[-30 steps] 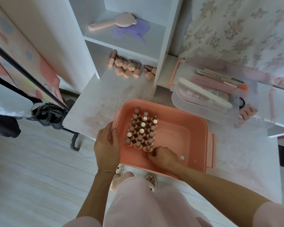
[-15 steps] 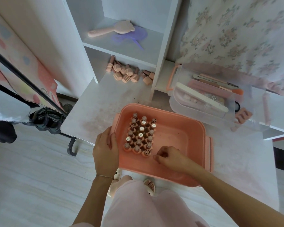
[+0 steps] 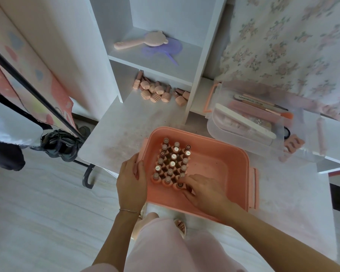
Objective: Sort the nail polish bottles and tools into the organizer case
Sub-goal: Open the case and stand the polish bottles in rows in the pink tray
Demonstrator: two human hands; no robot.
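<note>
- Pink case (image 3: 220, 165): on the desk (image 3: 114, 134), its near edge overhanging the desk front; rigid plastic by the look, probably light, best taken by its rim.
- Upright bottles (image 3: 172, 161): packed in rows against the case's left wall; likely small glass, smooth and top-heavy, so best pinched at the cap.
- Left hand (image 3: 131, 183): fingers curled over the case's left rim, steadying it.
- Right hand (image 3: 202, 190): inside the case, fingertips at the nearest bottles; whether it pinches one cannot be told.
- Loose bottles (image 3: 155, 93): lying under the shelf beyond the case.
- Clear tray (image 3: 247, 122): right of the case, holding files and brushes.
</note>
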